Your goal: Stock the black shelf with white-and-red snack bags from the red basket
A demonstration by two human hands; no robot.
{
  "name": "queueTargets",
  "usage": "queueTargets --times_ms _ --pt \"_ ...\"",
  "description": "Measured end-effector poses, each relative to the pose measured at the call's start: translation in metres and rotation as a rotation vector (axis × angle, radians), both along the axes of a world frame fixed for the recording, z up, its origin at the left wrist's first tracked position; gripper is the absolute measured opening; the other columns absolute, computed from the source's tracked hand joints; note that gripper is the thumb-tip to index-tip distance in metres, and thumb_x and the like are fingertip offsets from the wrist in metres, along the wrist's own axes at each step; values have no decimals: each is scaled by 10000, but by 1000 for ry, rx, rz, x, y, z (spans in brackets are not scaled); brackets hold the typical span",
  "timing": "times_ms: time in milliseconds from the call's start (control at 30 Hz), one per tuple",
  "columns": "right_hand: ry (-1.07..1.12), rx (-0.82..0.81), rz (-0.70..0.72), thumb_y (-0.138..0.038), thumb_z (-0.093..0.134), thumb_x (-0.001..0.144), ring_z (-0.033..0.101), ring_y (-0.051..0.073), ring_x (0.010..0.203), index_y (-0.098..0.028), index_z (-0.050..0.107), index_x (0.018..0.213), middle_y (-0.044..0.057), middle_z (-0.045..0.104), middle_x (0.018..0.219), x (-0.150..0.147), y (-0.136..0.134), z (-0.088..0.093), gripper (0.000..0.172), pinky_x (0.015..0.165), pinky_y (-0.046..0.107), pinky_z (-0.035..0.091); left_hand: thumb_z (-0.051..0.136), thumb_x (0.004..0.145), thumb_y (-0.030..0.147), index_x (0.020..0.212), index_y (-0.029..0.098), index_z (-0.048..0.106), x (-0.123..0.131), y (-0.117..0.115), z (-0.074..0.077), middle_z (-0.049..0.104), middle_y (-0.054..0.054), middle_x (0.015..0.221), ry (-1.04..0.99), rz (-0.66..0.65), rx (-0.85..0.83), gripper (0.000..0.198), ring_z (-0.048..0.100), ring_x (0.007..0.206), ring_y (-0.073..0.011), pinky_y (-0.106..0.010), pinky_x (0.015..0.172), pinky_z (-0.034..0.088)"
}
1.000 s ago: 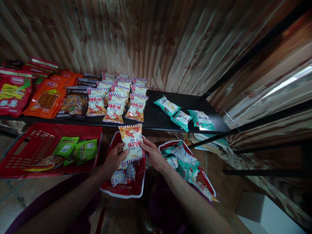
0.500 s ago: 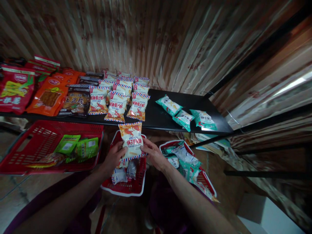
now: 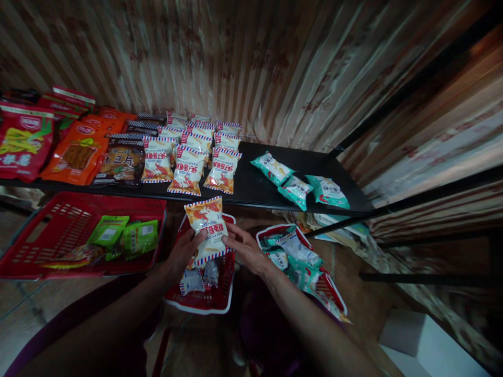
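Between my hands is a white and orange snack bag with red lettering and striped ends, its print upside down to me. My left hand is closed on its left edge, thumb on the front. My right hand pinches the opposite edge. The bag hangs over a red basket, in which a few more small bags lie. Just beyond, on a black shelf, stand several matching snack bags in rows.
Teal and white bags lie loose on the shelf's right part. Orange bags, brown bags and red bags fill the left. A left basket holds green packets; a right basket holds teal bags. A white box stands lower right.
The held bag has shifted slightly left and tilted, with both hands still on it. The bags on the shelf and in the baskets keep their places.
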State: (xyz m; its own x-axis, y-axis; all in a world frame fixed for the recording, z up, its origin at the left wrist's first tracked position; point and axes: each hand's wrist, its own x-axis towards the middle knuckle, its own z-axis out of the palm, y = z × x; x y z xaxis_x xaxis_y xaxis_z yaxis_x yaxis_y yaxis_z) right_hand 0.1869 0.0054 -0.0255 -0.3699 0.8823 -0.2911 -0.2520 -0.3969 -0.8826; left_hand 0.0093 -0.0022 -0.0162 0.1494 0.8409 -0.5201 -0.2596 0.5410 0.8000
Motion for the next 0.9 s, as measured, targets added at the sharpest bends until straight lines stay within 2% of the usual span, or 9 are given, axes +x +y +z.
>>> queueTargets --times_ms 167,367,567,733,900 --pt "52 -41 27 -317 744 694 634 202 938 -262 536 1237 39 667 1085 1 -2 -5 584 870 372 475 695 657 466 863 176 633 0 -1 -2 677 -43 740 38 59 -9 361 585 569 -162 -249 490 427" --pt "11 -94 17 -296 773 654 643 179 880 -258 541 1226 29 685 981 2 -3 -8 619 768 330 527 672 653 471 911 177 608 -1 -1 -3 622 -8 618 46 84 -21 397 525 480 -145 -245 444 384" --pt "37 -127 -70 -278 807 597 634 156 828 -233 633 1066 24 671 973 -1 -2 -3 502 734 300 529 679 642 405 865 188 616 -1 1 1 574 11 557 5 165 -73 317 523 494 -162 -264 467 384" --pt "-19 -182 -176 -335 817 585 603 95 653 -198 673 882 -8 659 790 -2 2 -4 358 658 246 505 676 662 377 910 197 610 0 2 -3 622 -10 652 -73 204 -93 313 578 583 -174 -264 521 423" --pt "-65 -202 -183 -359 812 582 568 79 605 -175 663 743 -14 638 712 0 4 -6 286 623 227 476 705 647 395 899 191 585 2 0 -8 594 19 604 -90 192 -67 346 525 517 -132 -241 491 387"
